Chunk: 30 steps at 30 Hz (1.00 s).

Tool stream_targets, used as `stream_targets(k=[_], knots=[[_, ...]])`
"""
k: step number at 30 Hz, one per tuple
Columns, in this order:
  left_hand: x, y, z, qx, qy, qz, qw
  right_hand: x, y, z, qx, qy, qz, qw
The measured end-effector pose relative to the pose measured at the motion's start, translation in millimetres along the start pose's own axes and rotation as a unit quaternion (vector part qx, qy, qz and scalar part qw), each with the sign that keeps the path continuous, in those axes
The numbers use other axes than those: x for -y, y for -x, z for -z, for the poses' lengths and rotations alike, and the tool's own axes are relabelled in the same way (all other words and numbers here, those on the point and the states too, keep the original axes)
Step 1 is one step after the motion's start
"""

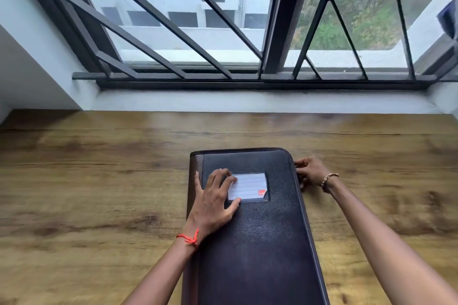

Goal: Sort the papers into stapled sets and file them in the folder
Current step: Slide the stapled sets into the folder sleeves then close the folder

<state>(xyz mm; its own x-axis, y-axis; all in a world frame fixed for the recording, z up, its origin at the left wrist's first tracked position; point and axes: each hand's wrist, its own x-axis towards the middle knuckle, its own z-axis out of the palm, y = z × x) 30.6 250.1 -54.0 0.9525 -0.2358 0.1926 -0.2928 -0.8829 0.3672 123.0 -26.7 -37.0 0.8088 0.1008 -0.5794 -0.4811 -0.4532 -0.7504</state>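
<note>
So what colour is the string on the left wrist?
Bright red-orange. The string loops round the left wrist by the black folder; the head view shows it best.

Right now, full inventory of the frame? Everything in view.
zip folder: one, black with brown spine, closed, flat on the table's near middle
label card: one, white, lined, red mark, in the cover's window
table: one, brown wood, under the folder
window grille: one, dark metal, behind the table
bracelet: one, beaded, right wrist
thread: one, red, left wrist
left hand: flat on the cover, fingers over the label card
right hand: fingers curled at the folder's right edge
</note>
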Motion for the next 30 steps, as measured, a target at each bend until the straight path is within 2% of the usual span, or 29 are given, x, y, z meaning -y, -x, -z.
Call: stream_targets(k=[6, 13, 19, 24, 30], knots=[[8, -2, 2, -0.001, 0.010, -0.019, 1.000, 23, -18, 10, 0.058, 0.009, 0.010, 0.998], [19, -1, 7, 0.009, 0.037, -0.038, 0.999, 41, -46, 24, 0.132, 0.079, 0.017, 0.988], [19, 0, 10, 0.018, 0.012, -0.035, 0.999, 65, -75, 14, 0.130, 0.123, 0.028, 0.983], [16, 1, 10, 0.019, 0.017, -0.032, 0.999, 99, -92, -13, 0.240, 0.260, 0.023, 0.935], [15, 1, 11, 0.015, 0.022, -0.031, 0.999, 129, -107, -54, 0.294, 0.377, -0.004, 0.878]])
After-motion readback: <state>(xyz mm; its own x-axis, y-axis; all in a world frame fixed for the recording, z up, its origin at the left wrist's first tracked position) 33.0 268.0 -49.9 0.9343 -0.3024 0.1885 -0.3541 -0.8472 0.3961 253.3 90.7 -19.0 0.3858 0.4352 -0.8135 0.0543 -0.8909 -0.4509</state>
